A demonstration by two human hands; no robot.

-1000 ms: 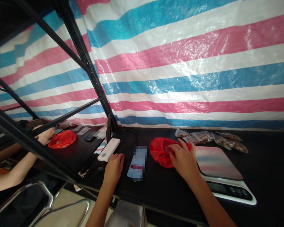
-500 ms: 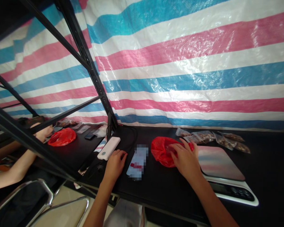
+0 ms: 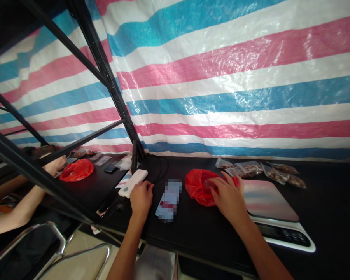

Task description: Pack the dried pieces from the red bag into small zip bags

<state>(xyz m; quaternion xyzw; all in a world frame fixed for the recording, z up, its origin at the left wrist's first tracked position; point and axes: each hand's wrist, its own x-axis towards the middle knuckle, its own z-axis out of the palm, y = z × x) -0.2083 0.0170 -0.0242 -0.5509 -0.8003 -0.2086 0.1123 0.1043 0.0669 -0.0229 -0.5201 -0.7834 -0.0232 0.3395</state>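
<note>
A red plastic bag (image 3: 196,190) stands on the black table with its mouth bunched open. My right hand (image 3: 229,196) is over that mouth, fingers bent down into it. Its fingertips and whatever they hold are hidden; a bit of clear film seems to show beside them. To the left, my left hand (image 3: 141,197) rests loosely curled, nothing seen in its fingers, against the near edge of a white power bank (image 3: 133,182). Between my hands lies a phone (image 3: 169,200) with a blurred-out screen. A kitchen scale (image 3: 270,200) with a shiny plate sits right of the bag.
Several clear bags of brown pieces (image 3: 251,169) lie behind the scale. A black metal frame (image 3: 111,83) divides off the left table, where another person's hand (image 3: 55,165) is beside a second red bag (image 3: 77,170). A striped sheet (image 3: 221,77) hangs behind.
My left hand has shifted slightly left, now overlapping the power bank's edge. My right hand stays in the red bag's mouth, nearly unmoved.
</note>
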